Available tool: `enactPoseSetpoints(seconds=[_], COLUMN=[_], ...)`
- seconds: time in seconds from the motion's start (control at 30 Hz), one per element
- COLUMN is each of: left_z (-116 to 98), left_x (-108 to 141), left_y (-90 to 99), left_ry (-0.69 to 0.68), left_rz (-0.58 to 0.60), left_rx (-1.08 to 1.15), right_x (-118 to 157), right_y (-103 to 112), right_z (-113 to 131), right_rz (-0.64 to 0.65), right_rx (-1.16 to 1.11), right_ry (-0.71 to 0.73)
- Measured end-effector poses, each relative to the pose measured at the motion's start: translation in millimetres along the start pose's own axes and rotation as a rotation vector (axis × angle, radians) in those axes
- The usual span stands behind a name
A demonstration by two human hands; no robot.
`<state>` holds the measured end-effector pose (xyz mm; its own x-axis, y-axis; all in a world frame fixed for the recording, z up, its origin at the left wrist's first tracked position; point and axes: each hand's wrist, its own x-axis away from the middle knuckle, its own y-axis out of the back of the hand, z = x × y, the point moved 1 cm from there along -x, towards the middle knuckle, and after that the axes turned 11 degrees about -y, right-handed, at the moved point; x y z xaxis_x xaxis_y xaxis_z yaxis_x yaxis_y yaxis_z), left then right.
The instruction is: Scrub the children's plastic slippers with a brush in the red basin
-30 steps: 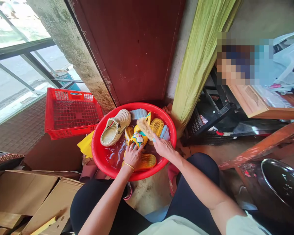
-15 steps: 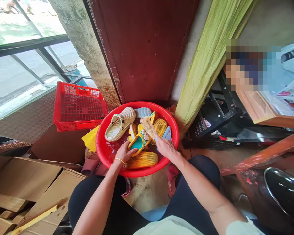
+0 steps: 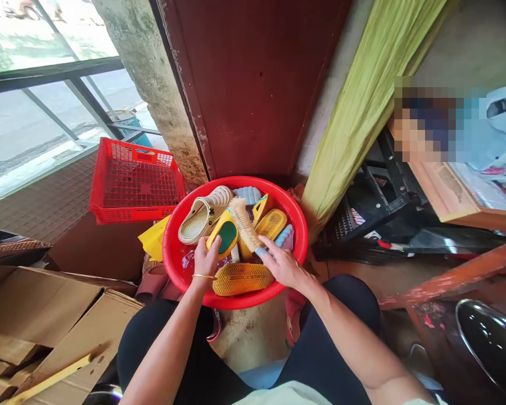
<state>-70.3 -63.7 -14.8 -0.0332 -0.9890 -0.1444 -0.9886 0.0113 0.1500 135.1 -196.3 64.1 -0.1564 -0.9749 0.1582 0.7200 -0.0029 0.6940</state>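
Observation:
Between my knees stands a red basin (image 3: 235, 302) holding water and several shoes. My left hand (image 3: 205, 257) grips a yellow slipper (image 3: 227, 236) with a green insole by its heel end, tilted over the water. In my right hand (image 3: 281, 261) is a scrub brush (image 3: 243, 224) with pale bristles, its head against or just over the slipper's front. A cream clog (image 3: 206, 216) lies at the basin's left. Near me an upturned yellow slipper (image 3: 243, 279) shows its sole; another yellow sole (image 3: 272, 224) sits at the right. A grey-blue shoe (image 3: 247, 195) lies at the back.
A red plastic crate (image 3: 137, 183) stands left of the basin, near a yellow piece (image 3: 154, 238). Cardboard boxes (image 3: 37, 304) fill the lower left. A dark red door (image 3: 253, 84) is ahead, a green curtain (image 3: 362, 112) to the right, and a black lidded pot (image 3: 489, 337) lower right.
My left hand has turned and raised the slipper a little, moving it slightly left. The brush has shifted left and toward me, now more upright in my right hand.

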Motion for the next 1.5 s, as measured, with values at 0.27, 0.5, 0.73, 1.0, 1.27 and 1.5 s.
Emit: enactPoseSetpoints(seconds=[0.27,0.5,0.73,1.0,1.27,1.5], left_z=[1,15,19,15,5,20], left_x=[-1,33,24,-10,-6,-16], left_y=[-6.7,-37.8,-37.1,-21.2,-27.1,-40.6], left_ry=[-0.103,-0.472,-0.330,-0.086,-0.109,-0.063], left_rz=[-0.056,0.277,0.281,0.223,0.701,0.819], left_rx=[-0.386,-0.595,-0.638,-0.700,-1.196,-1.281], right_x=[17,-32,-26,20,-5,-40], right_y=[-6,-27,-25,9,39,4], right_z=[22,4,0,-2,-38,-38], right_rz=[0.390,0.210,0.412,0.632,0.248,0.228], right_rx=[0.002,-0.276,-0.288,-0.184,-0.348,0.087], right_ry=[-0.141,-0.399,-0.352,-0.246,-0.354,-0.328])
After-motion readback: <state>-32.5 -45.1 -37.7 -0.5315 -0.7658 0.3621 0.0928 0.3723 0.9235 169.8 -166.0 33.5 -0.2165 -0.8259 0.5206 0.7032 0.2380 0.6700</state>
